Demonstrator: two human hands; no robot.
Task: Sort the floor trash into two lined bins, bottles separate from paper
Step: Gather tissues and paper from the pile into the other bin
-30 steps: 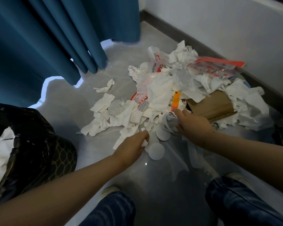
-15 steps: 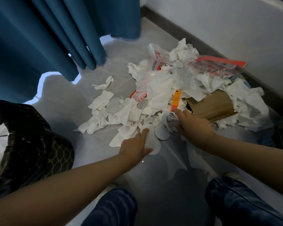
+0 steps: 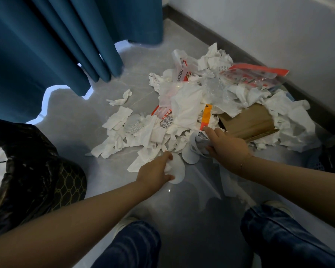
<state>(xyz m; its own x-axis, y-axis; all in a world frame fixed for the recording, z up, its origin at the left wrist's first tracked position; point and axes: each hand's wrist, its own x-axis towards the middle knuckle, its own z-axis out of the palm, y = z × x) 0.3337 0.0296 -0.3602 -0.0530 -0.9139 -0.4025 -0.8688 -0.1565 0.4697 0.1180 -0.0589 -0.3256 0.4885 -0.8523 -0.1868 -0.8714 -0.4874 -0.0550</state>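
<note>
Left hand pinching round white paper disc, crumpled tissue heap

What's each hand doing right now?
Left hand: pinching a round white paper disc on the floor.
Right hand: gripping crumpled white paper.

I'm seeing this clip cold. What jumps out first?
A heap of white tissue on the grey floor by the wall, with brown cardboard in it. The left hand grips a white disc at its near edge; the right hand holds crumpled paper.
</note>
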